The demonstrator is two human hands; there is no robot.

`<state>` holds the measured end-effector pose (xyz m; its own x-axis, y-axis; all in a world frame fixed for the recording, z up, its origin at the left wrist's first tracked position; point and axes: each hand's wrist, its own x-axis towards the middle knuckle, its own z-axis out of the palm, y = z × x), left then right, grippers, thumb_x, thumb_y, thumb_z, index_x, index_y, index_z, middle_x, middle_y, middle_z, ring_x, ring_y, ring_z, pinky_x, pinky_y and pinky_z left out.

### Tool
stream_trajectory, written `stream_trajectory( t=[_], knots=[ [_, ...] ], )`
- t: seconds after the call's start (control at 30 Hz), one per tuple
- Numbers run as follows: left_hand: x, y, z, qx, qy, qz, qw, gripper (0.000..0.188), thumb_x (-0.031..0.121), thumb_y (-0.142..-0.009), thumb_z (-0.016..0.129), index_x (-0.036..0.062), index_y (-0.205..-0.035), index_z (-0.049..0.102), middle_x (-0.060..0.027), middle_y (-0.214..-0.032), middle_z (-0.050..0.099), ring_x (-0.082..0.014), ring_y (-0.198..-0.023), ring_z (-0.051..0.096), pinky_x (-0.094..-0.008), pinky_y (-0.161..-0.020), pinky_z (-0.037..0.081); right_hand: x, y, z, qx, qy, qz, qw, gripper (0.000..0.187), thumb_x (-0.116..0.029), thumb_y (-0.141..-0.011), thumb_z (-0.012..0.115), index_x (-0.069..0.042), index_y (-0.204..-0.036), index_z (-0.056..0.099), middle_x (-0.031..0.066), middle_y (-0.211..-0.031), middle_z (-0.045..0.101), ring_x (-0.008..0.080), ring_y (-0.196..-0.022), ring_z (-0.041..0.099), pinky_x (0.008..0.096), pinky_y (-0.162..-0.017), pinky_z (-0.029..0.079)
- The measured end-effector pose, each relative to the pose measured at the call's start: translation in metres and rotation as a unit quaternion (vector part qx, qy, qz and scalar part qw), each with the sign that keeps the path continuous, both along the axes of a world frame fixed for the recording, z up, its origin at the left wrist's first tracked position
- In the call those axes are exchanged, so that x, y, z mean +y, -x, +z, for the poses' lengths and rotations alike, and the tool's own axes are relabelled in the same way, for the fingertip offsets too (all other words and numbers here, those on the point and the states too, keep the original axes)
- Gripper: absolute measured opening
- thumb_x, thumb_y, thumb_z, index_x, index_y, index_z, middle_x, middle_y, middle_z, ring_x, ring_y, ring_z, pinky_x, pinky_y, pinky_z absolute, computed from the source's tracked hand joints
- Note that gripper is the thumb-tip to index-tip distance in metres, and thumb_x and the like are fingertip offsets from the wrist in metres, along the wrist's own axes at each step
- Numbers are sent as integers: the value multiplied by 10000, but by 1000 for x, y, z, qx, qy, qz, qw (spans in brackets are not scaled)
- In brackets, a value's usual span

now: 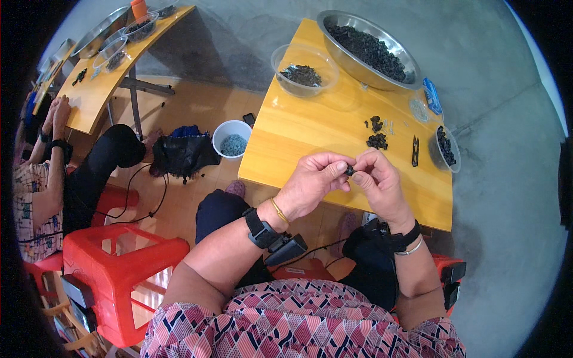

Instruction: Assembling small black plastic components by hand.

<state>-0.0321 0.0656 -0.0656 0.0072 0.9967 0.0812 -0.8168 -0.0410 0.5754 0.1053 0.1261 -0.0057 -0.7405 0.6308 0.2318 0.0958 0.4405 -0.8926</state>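
Note:
A small black part (pixel 350 170), too small to name more exactly, is pinched between my hands over the table's front edge. My left hand (pixel 313 182) grips it between thumb and forefinger. From the other side my right hand (pixel 381 185) has its thumb and fingers closed on it. Just beyond my hands lie two little piles of black parts (pixel 376 141), with thin clear slivers (pixel 389 126) beside them. To the right of these lies a pair of black tweezers or snips (pixel 415 151).
On the yellow table (pixel 268 143) stand a steel basin (pixel 412 74) heaped with black parts, a clear bowl (pixel 280 53) and a clear tub (pixel 456 161). A blue packet (pixel 432 96) lies at right. On the floor are a white bucket (pixel 222 132) and red stool (pixel 119 250). Another person's hands (pixel 58 113) rest at left.

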Motion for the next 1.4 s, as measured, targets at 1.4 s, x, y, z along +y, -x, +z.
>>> stream_trajectory(
  t=[1.4],
  knots=[
    [-46, -33, 77, 126, -65, -7, 990, 414, 52, -809, 531, 4, -1187, 370, -68, -793, 589, -127, -609, 556, -242, -566, 492, -64, -38, 42, 72, -276, -30, 958, 448, -398, -879, 328, -7, -1057, 456, 130, -913, 448, 237, -787, 478, 313, -718, 404]
  ],
)
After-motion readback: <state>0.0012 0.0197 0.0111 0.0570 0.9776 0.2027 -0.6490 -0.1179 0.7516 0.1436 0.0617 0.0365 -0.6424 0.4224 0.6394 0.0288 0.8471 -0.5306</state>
